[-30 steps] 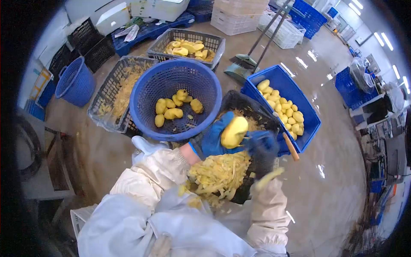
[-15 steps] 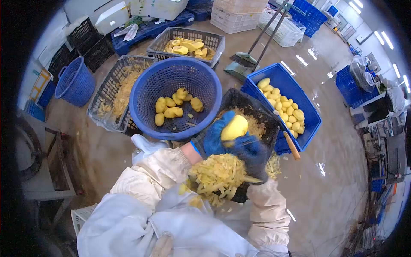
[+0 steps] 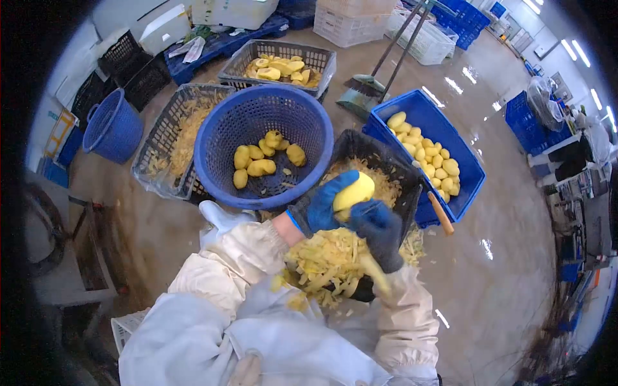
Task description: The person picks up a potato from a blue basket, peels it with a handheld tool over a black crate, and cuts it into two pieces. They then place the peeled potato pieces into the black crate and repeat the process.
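Observation:
In the head view, my left hand [image 3: 322, 207], in a blue glove, grips a peeled yellow potato [image 3: 356, 191] above a black crate [image 3: 409, 222]. My right hand [image 3: 380, 233], gloved in blue and grey, is curled against the potato's lower right side; whatever its fingers hold is hidden. A long strip of peel [image 3: 374, 273] hangs blurred below the right hand. Beneath both hands lies a heap of peelings [image 3: 331, 260]. A wooden handle [image 3: 440, 213] juts out over the crate's right edge.
Left of my hands stands a large blue basket [image 3: 206, 145] with several unpeeled potatoes [image 3: 261, 168]. A blue bin [image 3: 475, 183] of peeled potatoes [image 3: 431, 161] is at the right. Behind are crates of peelings [image 3: 193, 128] and cut pieces [image 3: 280, 67], plus a broom and dustpan [image 3: 362, 96].
My right hand has shifted slightly up and right along the potato. The peel strip beneath it is now longer and lower. My left hand keeps the potato in nearly the same place.

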`<state>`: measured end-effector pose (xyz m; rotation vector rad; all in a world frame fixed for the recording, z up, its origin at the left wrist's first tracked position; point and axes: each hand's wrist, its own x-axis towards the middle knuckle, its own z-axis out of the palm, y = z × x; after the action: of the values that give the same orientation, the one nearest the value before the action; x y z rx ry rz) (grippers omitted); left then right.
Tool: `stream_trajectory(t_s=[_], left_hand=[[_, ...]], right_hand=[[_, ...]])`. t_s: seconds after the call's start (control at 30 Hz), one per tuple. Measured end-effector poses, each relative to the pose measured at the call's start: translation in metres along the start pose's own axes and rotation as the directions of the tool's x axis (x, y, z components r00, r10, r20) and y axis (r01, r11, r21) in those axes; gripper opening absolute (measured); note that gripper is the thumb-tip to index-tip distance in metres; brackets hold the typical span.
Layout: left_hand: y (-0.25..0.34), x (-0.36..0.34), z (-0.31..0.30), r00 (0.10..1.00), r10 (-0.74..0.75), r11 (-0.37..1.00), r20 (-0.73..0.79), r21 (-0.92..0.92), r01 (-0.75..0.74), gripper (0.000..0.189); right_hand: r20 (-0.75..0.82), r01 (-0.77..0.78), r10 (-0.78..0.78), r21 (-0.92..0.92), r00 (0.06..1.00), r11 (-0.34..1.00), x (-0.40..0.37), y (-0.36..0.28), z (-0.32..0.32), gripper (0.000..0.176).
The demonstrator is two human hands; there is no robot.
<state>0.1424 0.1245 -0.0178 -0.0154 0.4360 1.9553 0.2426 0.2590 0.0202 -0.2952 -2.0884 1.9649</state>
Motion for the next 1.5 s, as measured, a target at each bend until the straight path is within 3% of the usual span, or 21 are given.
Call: stream_trajectory(t_s=[0.07, 0.17, 0.27, 0.33, 0.4, 0.43, 0.47, 0.53, 0.6, 0.73, 0.8, 0.9, 0.97, 1.0, 1.03, 1.13, 1.2, 1.27, 1.3, 1.37, 1.5], left_hand=[[-0.01, -0.003, 0.0, 0.996, -0.078, 0.994, 0.042, -0.08, 0.081, 0.04], [-0.02, -0.004, -0.007, 0.971, -0.219, 0.974, 0.095, 0.078, 0.212, 0.043], [-0.011, -0.002, 0.005, 0.99, -0.124, 0.991, 0.073, 0.051, 0.121, 0.045], [-0.006, -0.001, 0.004, 0.998, -0.03, 1.0, -0.052, -0.007, 0.03, 0.045], [-0.002, 0.007, -0.014, 0.993, -0.016, 0.996, 0.12, -0.082, 0.026, 0.044], [0.0, -0.001, 0.0, 0.989, 0.033, 0.996, -0.141, 0.091, -0.02, 0.042], [-0.004, -0.001, -0.003, 0.989, 0.023, 0.996, -0.147, 0.09, -0.01, 0.042], [-0.012, 0.002, -0.01, 1.0, -0.013, 0.994, 0.016, 0.107, 0.011, 0.039], [-0.02, -0.008, -0.003, 0.993, -0.118, 0.981, 0.03, 0.155, 0.112, 0.036], [-0.016, -0.001, -0.003, 0.999, -0.027, 0.998, -0.023, 0.05, 0.028, 0.04], [-0.009, 0.007, -0.005, 1.0, -0.018, 0.982, 0.017, -0.188, 0.021, 0.043], [-0.007, 0.01, -0.025, 0.984, -0.102, 0.98, 0.148, -0.154, 0.125, 0.044], [-0.018, -0.002, -0.009, 0.984, -0.108, 0.994, 0.141, 0.006, 0.108, 0.044], [-0.024, -0.009, 0.007, 0.99, -0.133, 0.984, -0.048, 0.114, 0.138, 0.042], [-0.029, -0.011, 0.01, 0.983, -0.182, 0.977, 0.027, 0.117, 0.178, 0.042], [-0.021, 0.002, -0.001, 0.983, -0.169, 0.985, 0.072, -0.022, 0.171, 0.045], [-0.012, 0.004, -0.004, 0.998, -0.056, 0.991, 0.03, -0.118, 0.06, 0.044], [-0.008, 0.007, -0.003, 0.997, -0.016, 0.989, 0.072, -0.147, 0.027, 0.04], [-0.009, 0.009, -0.011, 0.997, -0.05, 0.99, 0.053, -0.125, 0.057, 0.039], [-0.017, 0.007, -0.005, 0.987, -0.127, 0.98, 0.102, -0.14, 0.141, 0.038], [-0.021, 0.001, 0.008, 0.997, -0.064, 0.996, 0.048, -0.052, 0.067, 0.039]], right_hand=[[0.017, -0.083, 0.083, 0.036, 0.996, 0.996, 0.009, 0.013, -0.007, 0.011], [-0.259, 0.008, 0.086, 0.34, 0.962, 0.94, 0.037, 0.036, -0.047, 0.013], [-0.31, 0.064, 0.086, 0.443, 0.947, 0.894, 0.043, 0.029, -0.053, 0.009], [-0.127, 0.071, -0.04, 0.247, 0.991, 0.966, 0.021, 0.026, -0.028, 0.01], [0.141, 0.237, -0.218, -0.14, 0.966, 0.961, -0.007, 0.004, 0.011, 0.007], [0.202, 0.388, -0.339, -0.316, 0.919, 0.866, -0.007, 0.014, 0.017, 0.013], [0.194, 0.379, -0.332, -0.316, 0.923, 0.87, -0.005, 0.017, 0.011, 0.013], [-0.076, -0.055, 0.078, 0.272, 0.994, 0.961, 0.016, 0.015, -0.014, 0.011], [-0.305, 0.272, -0.305, -0.147, 0.902, 0.951, 0.049, 0.057, -0.061, 0.011], [-0.24, -0.007, 0.061, 0.222, 0.969, 0.975, 0.03, 0.028, -0.052, 0.009], [-0.007, 0.024, -0.023, 0.136, 1.0, 0.99, -0.002, 0.004, -0.004, 0.008], [0.088, 0.029, -0.035, 0.071, 0.996, 0.997, -0.004, 0.011, 0.002, 0.009], [-0.06, 0.187, -0.195, -0.122, 0.979, 0.975, 0.022, 0.045, -0.039, 0.01], [-0.116, 0.253, -0.283, -0.223, 0.952, 0.941, 0.029, 0.05, -0.055, 0.011], [-0.172, 0.299, -0.368, -0.33, 0.914, 0.895, 0.035, 0.047, -0.067, 0.012], [-0.193, 0.1, -0.049, 0.266, 0.98, 0.959, 0.038, 0.04, -0.076, 0.013], [-0.22, 0.078, -0.021, 0.255, 0.975, 0.964, 0.018, 0.025, -0.036, 0.015], [0.0, 0.274, -0.278, -0.16, 0.961, 0.948, -0.003, 0.03, -0.006, 0.016], [-0.005, 0.272, -0.276, -0.157, 0.961, 0.949, -0.004, 0.026, -0.003, 0.016], [-0.025, -0.074, 0.082, 0.219, 0.996, 0.973, -0.005, 0.003, 0.003, 0.013], [-0.094, -0.009, 0.034, 0.255, 0.995, 0.967, 0.01, 0.022, -0.017, 0.011]])
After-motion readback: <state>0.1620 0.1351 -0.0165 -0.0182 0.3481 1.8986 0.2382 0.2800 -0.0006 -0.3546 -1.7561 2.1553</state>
